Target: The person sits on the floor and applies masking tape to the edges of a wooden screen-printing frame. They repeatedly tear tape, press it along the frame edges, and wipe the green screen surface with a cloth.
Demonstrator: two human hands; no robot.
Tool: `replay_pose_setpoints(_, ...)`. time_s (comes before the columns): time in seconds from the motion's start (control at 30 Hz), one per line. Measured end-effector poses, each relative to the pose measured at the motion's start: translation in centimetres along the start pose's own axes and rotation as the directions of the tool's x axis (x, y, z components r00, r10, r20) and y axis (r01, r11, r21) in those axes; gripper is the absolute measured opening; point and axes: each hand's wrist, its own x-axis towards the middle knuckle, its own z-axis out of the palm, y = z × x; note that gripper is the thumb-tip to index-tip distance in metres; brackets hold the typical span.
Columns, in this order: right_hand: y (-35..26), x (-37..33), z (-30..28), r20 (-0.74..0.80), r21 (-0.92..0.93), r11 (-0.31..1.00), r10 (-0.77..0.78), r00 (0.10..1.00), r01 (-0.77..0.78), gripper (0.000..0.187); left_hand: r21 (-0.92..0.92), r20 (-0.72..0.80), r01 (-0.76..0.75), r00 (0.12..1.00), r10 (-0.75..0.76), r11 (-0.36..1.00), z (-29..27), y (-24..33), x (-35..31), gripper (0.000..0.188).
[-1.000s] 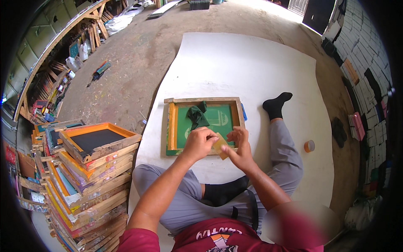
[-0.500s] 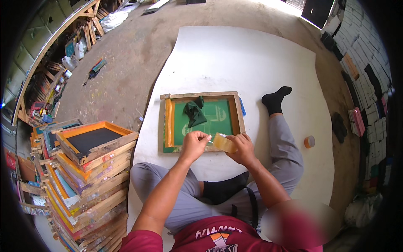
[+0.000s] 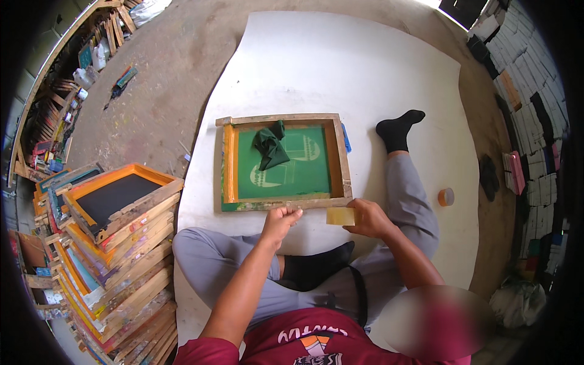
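My right hand [image 3: 370, 219] is wrapped round a roll of yellowish see-through packing tape [image 3: 340, 216], just off the near right corner of a wooden screen-printing frame [image 3: 286, 204]. My left hand [image 3: 281, 222] is at the frame's near edge, finger and thumb pinched together. Whatever is in that pinch is too small to make out, and no tape strip shows clearly between the hands. The frame lies flat, its green mesh [image 3: 310, 176] marked with two pale shapes. A crumpled dark green cloth [image 3: 271, 148] rests on the mesh.
A tall stack of paint-stained screen frames [image 3: 131, 243] stands at my left. White sheeting [image 3: 292, 67] covers the floor beneath me. A round amber item [image 3: 446, 197] sits beyond my outstretched leg. Something blue [image 3: 346, 138] lies along the frame's right side. White stacks [image 3: 529, 79] line the right.
The hands have come nearer to me, from over the mesh to the frame's near edge. They are farther apart, and the tape roll has moved right with my right hand.
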Motion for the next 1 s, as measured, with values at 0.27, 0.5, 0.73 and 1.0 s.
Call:
replay_pose_setpoints(0.27,1.0,1.2,-0.1,0.064,-0.098,0.992,-0.076,0.995,0.082,0.052,-0.195,0.034,0.119,0.993,-0.115,0.974,0.2,-3.0,0.8,0.016)
replay_pose_setpoints(0.5,2.4,3.6,-0.6,0.056,-0.112,0.972,-0.203,0.978,0.208,0.055,-0.072,-0.182,0.047,0.981,-0.059,0.996,1.9,-3.6,2.4,0.017)
replay_pose_setpoints(0.73,3.8,3.6,-1.6,-0.005,-0.155,0.948,-0.283,0.959,0.279,0.052,-0.168,-0.203,0.063,0.974,-0.097,0.984,3.6,-4.7,2.7,0.017)
replay_pose_setpoints(1.0,4.4,4.4,-2.9,-0.054,-0.159,0.948,-0.286,0.957,0.274,0.05,-0.249,-0.114,0.153,0.976,-0.186,0.956,4.1,-3.6,3.9,0.028)
